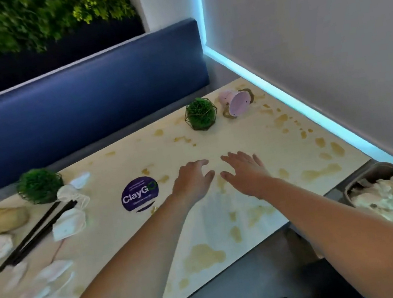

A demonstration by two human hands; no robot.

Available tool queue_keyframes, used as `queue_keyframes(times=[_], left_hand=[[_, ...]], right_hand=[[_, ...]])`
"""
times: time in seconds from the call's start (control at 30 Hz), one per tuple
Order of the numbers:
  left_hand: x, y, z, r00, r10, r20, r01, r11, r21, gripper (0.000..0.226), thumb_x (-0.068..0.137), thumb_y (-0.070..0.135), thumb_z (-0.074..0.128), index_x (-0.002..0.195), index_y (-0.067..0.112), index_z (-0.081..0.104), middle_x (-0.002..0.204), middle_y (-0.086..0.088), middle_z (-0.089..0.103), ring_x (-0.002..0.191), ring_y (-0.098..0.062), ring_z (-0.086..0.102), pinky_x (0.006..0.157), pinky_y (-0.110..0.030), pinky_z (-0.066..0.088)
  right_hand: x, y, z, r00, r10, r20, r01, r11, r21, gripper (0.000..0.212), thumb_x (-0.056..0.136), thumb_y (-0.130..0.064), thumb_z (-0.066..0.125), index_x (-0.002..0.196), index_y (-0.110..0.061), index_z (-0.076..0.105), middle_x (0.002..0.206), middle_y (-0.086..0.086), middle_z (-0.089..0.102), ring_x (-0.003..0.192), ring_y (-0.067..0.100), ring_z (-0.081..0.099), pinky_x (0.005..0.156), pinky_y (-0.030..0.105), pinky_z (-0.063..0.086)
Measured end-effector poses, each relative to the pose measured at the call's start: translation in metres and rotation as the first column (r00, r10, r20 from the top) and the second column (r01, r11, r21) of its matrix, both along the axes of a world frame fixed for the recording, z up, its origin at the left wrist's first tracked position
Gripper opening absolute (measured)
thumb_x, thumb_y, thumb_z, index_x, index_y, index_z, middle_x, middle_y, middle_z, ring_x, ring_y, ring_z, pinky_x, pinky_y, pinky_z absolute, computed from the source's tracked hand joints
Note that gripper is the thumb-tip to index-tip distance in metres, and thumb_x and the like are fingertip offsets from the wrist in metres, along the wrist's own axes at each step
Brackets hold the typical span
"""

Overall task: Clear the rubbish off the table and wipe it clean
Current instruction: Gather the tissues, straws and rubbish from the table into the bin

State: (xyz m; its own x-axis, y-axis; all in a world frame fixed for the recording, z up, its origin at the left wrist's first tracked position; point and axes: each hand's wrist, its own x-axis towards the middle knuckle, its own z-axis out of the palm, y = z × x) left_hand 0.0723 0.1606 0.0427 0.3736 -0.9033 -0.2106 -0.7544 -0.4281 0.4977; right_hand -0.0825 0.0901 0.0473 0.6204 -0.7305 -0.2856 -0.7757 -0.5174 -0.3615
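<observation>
Both bare arms reach forward, left grip (193, 180) and right grip (245, 171) empty, fingers spread.

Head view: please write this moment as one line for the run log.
left hand: open, empty | right hand: open, empty | table: brown stains | tissues: left side, uncollected | pink cup: tipped over

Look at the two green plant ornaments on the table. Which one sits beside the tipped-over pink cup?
The far plant ornament, in its dark wire frame, next to the pink cup. The other plant ornament stands at the left by the tissues.
</observation>
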Motion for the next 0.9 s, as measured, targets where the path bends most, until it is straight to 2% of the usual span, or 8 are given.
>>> queue_keyframes(times=[0.3,0.47,0.6,0.7,0.77,0.8,0.87,0.9], left_hand=[[0.114,0.120,0.001,0.971,0.238,0.029,-0.238,0.971,-0.003,0.046,0.093,0.044,0.056,0.136,0.029,0.053,0.133,0.000,0.056,0.121,-0.024,0.051,0.094,-0.038,0.048],[0.161,0.181,-0.002,0.939,0.334,0.078,-0.336,0.942,0.008,0.041,0.095,0.040,0.052,0.135,0.030,0.051,0.132,-0.004,0.052,0.128,-0.027,0.042,0.102,-0.043,0.041],[0.195,0.219,-0.008,0.882,0.470,0.031,-0.470,0.883,-0.016,0.037,0.095,0.041,0.053,0.130,0.032,0.055,0.130,-0.002,0.053,0.124,-0.022,0.045,0.104,-0.040,0.040],[0.214,0.238,-0.013,0.828,0.561,0.000,-0.561,0.828,-0.013,0.034,0.093,0.041,0.053,0.126,0.035,0.057,0.130,0.001,0.055,0.125,-0.021,0.046,0.103,-0.041,0.041],[0.222,0.248,-0.017,0.792,0.610,-0.002,-0.610,0.792,0.005,0.033,0.093,0.040,0.052,0.125,0.036,0.058,0.130,0.002,0.055,0.126,-0.021,0.045,0.104,-0.040,0.041],[0.226,0.252,-0.018,0.774,0.633,-0.007,-0.633,0.774,0.023,0.033,0.093,0.039,0.052,0.125,0.036,0.058,0.132,0.003,0.054,0.127,-0.021,0.043,0.104,-0.039,0.040],[0.235,0.258,-0.022,0.730,0.683,-0.022,-0.682,0.730,0.055,0.032,0.093,0.039,0.052,0.125,0.037,0.057,0.134,0.004,0.049,0.129,-0.019,0.042,0.104,-0.039,0.041],[0.242,0.260,-0.024,0.702,0.711,-0.030,-0.709,0.702,0.066,0.032,0.093,0.038,0.053,0.125,0.036,0.056,0.135,0.004,0.047,0.129,-0.018,0.042,0.103,-0.038,0.041]], right_hand=[[0.124,0.089,-0.005,0.972,0.236,-0.008,-0.235,0.971,0.035,0.057,0.103,-0.048,0.031,0.155,-0.028,0.018,0.163,-0.007,0.013,0.150,0.014,0.003,0.121,0.042,-0.002],[0.181,0.135,-0.002,0.950,0.309,0.044,-0.309,0.951,-0.002,0.054,0.101,-0.042,0.039,0.151,-0.024,0.029,0.156,-0.001,0.031,0.145,0.019,0.022,0.119,0.042,0.013],[0.218,0.161,-0.001,0.928,0.369,0.050,-0.370,0.929,0.018,0.055,0.101,-0.042,0.042,0.151,-0.023,0.030,0.158,-0.001,0.027,0.146,0.020,0.019,0.120,0.041,0.014],[0.238,0.169,0.000,0.922,0.382,0.068,-0.386,0.921,0.057,0.052,0.101,-0.040,0.044,0.150,-0.023,0.033,0.157,0.000,0.029,0.145,0.023,0.022,0.117,0.041,0.025],[0.250,0.170,-0.006,0.926,0.367,0.093,-0.375,0.922,0.095,0.050,0.100,-0.040,0.046,0.147,-0.025,0.038,0.153,0.001,0.034,0.141,0.023,0.028,0.105,0.040,0.043],[0.256,0.169,-0.009,0.928,0.357,0.108,-0.368,0.923,0.113,0.048,0.100,-0.040,0.046,0.146,-0.026,0.040,0.150,0.001,0.036,0.139,0.023,0.030,0.093,0.039,0.051],[0.270,0.165,-0.017,0.924,0.366,0.113,-0.379,0.916,0.135,0.045,0.100,-0.039,0.046,0.144,-0.027,0.042,0.144,0.002,0.041,0.136,0.024,0.030,0.071,0.035,0.056],[0.281,0.163,-0.021,0.918,0.379,0.114,-0.393,0.910,0.135,0.043,0.100,-0.038,0.045,0.142,-0.028,0.044,0.141,0.003,0.044,0.134,0.024,0.032,0.068,0.035,0.056]])
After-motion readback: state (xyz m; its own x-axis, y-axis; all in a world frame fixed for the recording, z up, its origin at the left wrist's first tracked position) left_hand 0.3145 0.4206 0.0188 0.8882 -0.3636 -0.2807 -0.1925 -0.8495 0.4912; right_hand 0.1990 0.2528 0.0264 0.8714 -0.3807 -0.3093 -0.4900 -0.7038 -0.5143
